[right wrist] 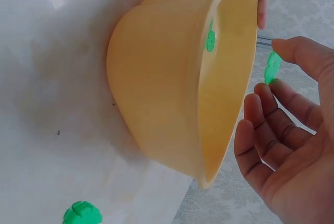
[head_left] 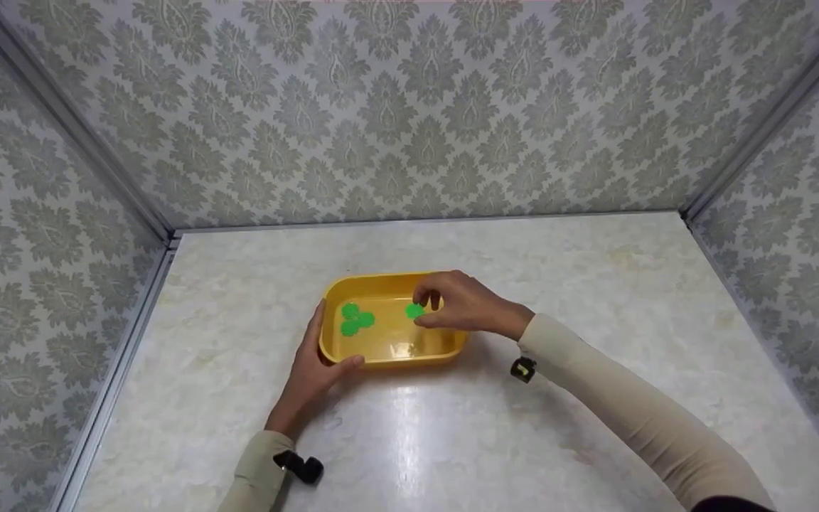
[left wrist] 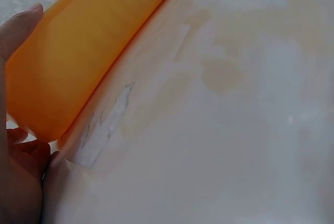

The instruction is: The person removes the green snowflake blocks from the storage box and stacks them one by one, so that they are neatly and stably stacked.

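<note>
Arching over a yellow tub (head_left: 381, 347), right hand (head_left: 463, 304) pinching a green piece (head_left: 414, 311) by its edges, left hand (head_left: 316, 368) gripping one end, tub's length running left to right.

one yellow tray (head_left: 389, 340), five green pieces (head_left: 350, 328), two hands (head_left: 468, 304), two wrist cameras (head_left: 522, 370)

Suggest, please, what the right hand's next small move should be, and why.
Probably lower the pinched green piece into the yellow container and let the right hand release it: it hangs over the container in the head view, other green pieces lie inside, and the left hand grips one end.
</note>
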A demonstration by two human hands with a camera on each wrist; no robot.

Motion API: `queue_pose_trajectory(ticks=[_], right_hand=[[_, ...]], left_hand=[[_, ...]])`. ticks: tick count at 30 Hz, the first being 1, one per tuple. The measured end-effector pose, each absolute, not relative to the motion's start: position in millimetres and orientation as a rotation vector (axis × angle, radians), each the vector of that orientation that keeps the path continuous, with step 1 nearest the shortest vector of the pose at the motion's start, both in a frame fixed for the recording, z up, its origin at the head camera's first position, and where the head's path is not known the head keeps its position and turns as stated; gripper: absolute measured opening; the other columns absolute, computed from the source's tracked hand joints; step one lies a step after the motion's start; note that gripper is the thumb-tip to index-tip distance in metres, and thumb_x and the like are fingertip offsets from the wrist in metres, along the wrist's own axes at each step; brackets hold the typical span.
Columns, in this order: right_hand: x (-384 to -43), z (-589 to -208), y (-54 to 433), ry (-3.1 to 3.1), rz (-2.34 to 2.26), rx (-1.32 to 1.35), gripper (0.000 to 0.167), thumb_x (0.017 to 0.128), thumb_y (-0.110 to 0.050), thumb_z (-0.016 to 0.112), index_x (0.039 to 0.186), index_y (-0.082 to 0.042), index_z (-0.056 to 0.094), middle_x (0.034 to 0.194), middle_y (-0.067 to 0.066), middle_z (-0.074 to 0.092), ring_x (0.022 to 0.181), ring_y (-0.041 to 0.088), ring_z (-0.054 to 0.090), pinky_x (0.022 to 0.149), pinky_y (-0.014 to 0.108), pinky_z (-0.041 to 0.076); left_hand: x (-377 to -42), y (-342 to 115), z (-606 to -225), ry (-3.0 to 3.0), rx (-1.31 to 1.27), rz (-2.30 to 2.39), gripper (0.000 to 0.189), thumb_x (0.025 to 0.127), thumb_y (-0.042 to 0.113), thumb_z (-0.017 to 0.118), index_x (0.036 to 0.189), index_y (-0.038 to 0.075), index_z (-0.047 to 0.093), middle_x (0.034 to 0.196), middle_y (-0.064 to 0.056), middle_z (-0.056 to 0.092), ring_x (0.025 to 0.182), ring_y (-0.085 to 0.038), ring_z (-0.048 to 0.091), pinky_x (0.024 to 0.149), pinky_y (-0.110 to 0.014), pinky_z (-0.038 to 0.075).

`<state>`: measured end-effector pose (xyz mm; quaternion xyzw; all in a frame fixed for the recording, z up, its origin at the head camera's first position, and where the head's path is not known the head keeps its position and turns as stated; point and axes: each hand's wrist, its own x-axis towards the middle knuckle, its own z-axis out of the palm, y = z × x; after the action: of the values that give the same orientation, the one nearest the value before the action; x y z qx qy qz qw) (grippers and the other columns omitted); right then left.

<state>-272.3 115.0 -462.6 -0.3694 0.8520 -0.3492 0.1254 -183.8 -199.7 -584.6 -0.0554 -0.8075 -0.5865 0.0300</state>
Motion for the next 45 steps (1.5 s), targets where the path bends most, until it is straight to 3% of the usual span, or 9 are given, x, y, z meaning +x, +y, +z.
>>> queue_pose_trajectory(ticks=[15, 24, 45], right_hand=[[-270.2, -461.0, 136.3, 2.471, -1.120, -1.051, 0.023, 0.097, -0.021, 0.087, 0.115, -0.010, 0.077, 0.109, 0.002, 0.076, 0.099, 0.029, 0.071, 0.087, 0.040, 0.059], [-273.3, -461.4, 152.5, 2.473, -1.167, -1.024, 0.024, 0.098, -0.021, 0.086, 0.118, -0.010, 0.077, 0.109, 0.002, 0.075, 0.095, 0.019, 0.068, 0.085, 0.038, 0.058], [-281.5, -475.4, 191.8, 2.569, -1.218, -0.844, 0.022, 0.096, -0.020, 0.088, 0.114, -0.010, 0.080, 0.110, 0.004, 0.077, 0.093, 0.021, 0.067, 0.085, 0.036, 0.057]], left_hand=[[-181.8, -199.9, -583.1, -2.507, -0.162, -1.793, 0.120, 0.092, 0.029, 0.092, 0.179, 0.020, 0.010, 0.185, -0.004, 0.016, 0.167, -0.027, 0.023, 0.134, -0.053, 0.021], [-182.3, -200.0, -583.8, -2.484, -0.193, -1.791, 0.120, 0.091, 0.026, 0.092, 0.179, 0.019, 0.012, 0.184, -0.008, 0.017, 0.167, -0.029, 0.023, 0.133, -0.054, 0.022], [-181.7, -199.8, -584.2, -2.483, -0.182, -1.808, 0.121, 0.090, 0.027, 0.092, 0.179, 0.023, 0.011, 0.184, -0.005, 0.017, 0.167, -0.028, 0.023, 0.134, -0.054, 0.020]])
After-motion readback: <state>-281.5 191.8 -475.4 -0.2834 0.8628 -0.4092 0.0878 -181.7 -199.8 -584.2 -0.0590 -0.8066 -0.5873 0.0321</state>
